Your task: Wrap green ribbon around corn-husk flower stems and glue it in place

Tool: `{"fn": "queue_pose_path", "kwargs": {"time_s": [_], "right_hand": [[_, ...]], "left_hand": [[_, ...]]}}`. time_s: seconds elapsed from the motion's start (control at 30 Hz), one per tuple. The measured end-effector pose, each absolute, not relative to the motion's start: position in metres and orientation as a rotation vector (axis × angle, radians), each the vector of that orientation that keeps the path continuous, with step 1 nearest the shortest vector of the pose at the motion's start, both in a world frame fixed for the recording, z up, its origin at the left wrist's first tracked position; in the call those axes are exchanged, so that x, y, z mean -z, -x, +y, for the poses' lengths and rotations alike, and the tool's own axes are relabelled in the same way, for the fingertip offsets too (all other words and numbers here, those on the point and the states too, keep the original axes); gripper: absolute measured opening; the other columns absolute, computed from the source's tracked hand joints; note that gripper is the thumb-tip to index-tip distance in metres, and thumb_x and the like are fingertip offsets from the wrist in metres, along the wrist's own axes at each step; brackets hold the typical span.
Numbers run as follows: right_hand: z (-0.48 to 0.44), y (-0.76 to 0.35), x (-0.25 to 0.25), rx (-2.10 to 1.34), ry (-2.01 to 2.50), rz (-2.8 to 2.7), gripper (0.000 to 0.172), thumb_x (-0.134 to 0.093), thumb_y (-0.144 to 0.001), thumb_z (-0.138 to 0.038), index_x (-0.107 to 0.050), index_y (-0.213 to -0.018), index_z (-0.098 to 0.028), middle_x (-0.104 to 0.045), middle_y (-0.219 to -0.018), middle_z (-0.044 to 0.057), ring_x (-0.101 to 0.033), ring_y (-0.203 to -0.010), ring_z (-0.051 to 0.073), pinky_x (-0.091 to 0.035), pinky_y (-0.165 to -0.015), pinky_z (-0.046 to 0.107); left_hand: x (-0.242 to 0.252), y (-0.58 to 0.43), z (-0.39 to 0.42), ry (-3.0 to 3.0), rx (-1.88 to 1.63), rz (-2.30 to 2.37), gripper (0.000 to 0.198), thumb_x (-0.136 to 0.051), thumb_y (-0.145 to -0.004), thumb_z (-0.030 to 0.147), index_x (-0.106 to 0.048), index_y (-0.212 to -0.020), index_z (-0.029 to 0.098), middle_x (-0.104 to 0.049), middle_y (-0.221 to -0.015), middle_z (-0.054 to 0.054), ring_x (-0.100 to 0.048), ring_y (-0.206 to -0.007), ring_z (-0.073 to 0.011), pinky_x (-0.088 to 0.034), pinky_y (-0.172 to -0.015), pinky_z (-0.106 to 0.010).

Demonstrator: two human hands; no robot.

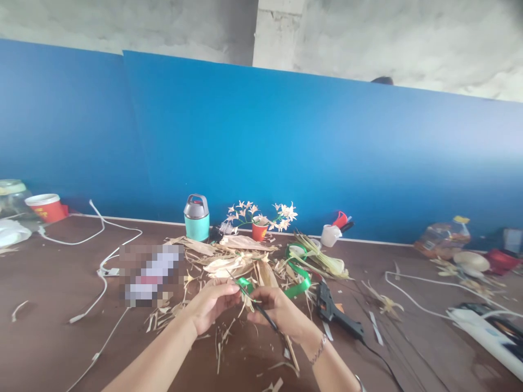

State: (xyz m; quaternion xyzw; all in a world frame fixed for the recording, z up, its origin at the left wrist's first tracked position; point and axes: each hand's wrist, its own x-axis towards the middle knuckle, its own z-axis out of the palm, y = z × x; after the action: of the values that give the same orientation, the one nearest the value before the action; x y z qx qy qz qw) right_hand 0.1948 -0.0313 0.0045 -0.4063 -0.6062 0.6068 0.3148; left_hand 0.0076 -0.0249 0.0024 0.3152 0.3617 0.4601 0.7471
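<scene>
Between my two hands is a short length of shiny green ribbon [246, 283] beside a small pale husk piece [247, 302]. My left hand [214, 302] is closed, thumb and fingertips pinched at the ribbon. My right hand [280, 311] is closed round a slim dark pointed tool [267, 317], its tip aimed up and left across the ribbon; whether it is scissors or tweezers I cannot tell. Dried corn husks [232, 265] lie in a heap just beyond my hands. A loop of green ribbon [301, 286] lies behind my right hand.
A black glue gun [337, 313] lies right of my right hand, its cord trailing forward. Behind the husks stand a turquoise flask [197, 226] and a red cup [259, 232] of husk flowers [286, 215]. White cables [104, 272] cross the left; a power strip [486, 337] lies right.
</scene>
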Motion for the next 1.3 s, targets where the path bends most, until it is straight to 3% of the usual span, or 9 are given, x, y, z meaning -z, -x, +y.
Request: {"fn": "queue_pose_path", "kwargs": {"time_s": [0.53, 0.77, 1.0, 1.3], "right_hand": [[-0.0287, -0.1935, -0.0019, -1.626, 1.017, -1.607, 0.048, -0.084, -0.044, -0.042, -0.057, -0.073, -0.015, -0.048, -0.064, -0.002, -0.042, -0.057, 0.011, -0.034, -0.054, 0.023], [-0.0259, -0.1953, 0.0024, -1.566, 1.020, -1.653, 0.043, -0.082, -0.049, -0.041, -0.057, -0.071, -0.015, -0.049, -0.064, -0.002, -0.041, -0.057, 0.011, -0.033, -0.053, 0.023], [-0.0270, -0.1931, 0.0003, -1.606, 0.993, -1.629, 0.043, -0.081, -0.050, -0.042, -0.057, -0.075, -0.016, -0.052, -0.068, -0.001, -0.046, -0.063, 0.013, -0.038, -0.057, 0.025], [-0.0281, -0.1951, -0.0002, -1.544, 1.056, -1.652, 0.045, -0.084, -0.046, -0.041, -0.058, -0.073, -0.015, -0.049, -0.063, -0.001, -0.043, -0.056, 0.011, -0.036, -0.051, 0.023]], "left_hand": [[-0.0007, -0.0076, -0.0255, -0.694, -0.955, 0.804, 0.012, -0.071, -0.061, 0.013, -0.061, -0.054, 0.014, -0.064, -0.055, 0.000, -0.056, -0.056, -0.0107, -0.040, -0.063, -0.022], [-0.0032, -0.0082, -0.0274, -0.724, -0.940, 0.810, 0.015, -0.070, -0.062, 0.016, -0.059, -0.052, 0.014, -0.063, -0.055, -0.001, -0.055, -0.056, -0.0105, -0.039, -0.062, -0.022], [-0.0026, -0.0082, -0.0268, -0.716, -0.935, 0.810, 0.013, -0.070, -0.060, 0.016, -0.060, -0.052, 0.014, -0.062, -0.054, 0.000, -0.055, -0.056, -0.0113, -0.039, -0.062, -0.023], [-0.0045, -0.0073, -0.0283, -0.697, -0.935, 0.810, 0.013, -0.070, -0.062, 0.015, -0.061, -0.053, 0.013, -0.062, -0.055, -0.001, -0.056, -0.056, -0.0102, -0.041, -0.061, -0.021]]}}
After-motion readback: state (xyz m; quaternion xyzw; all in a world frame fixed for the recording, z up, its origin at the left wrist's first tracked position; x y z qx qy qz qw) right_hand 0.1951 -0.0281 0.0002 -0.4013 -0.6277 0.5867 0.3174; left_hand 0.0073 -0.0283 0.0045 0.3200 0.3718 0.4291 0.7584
